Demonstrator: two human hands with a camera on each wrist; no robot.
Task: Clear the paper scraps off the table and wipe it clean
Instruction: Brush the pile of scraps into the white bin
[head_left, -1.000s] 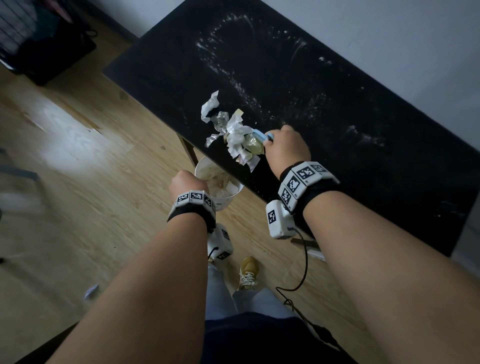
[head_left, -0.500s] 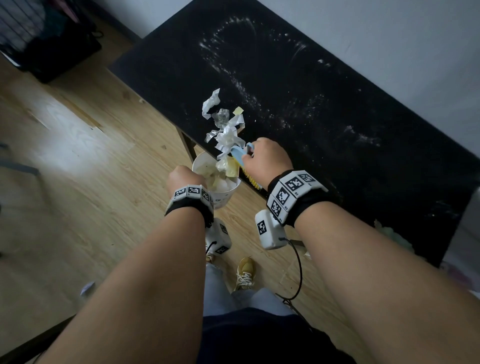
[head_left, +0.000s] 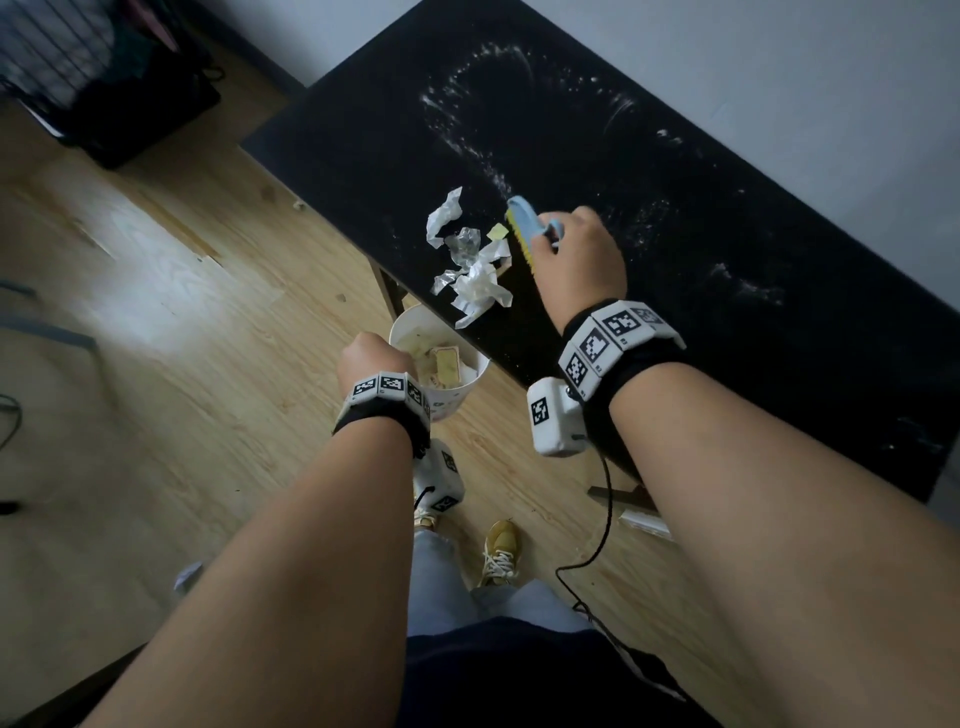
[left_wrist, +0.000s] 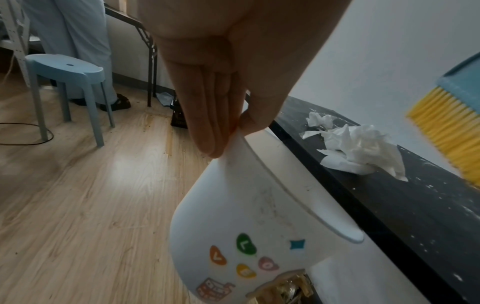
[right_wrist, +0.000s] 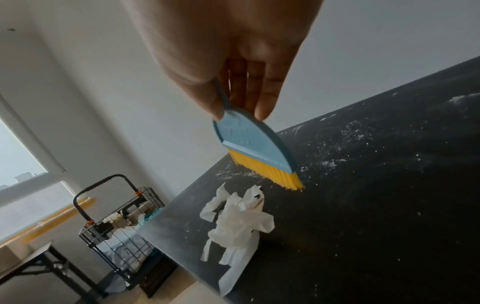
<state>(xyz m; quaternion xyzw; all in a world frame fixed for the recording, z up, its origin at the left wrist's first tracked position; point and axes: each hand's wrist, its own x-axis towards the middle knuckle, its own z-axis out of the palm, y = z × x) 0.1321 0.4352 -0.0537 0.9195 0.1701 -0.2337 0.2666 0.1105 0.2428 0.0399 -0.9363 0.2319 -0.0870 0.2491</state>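
1. The right hand grips a blue hand brush, its yellow bristles down behind the crumpled paper scraps near the black table edge.
2. The left hand pinches the rim of a white bin below that edge.
3. Sweeping step, likely; next calls for a stroke toward the bin.

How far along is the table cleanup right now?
Done: some scraps are already in the bin, held by the left hand below the table edge. In hand: the right hand holds a brush behind the pile. Left: powder, wiping.
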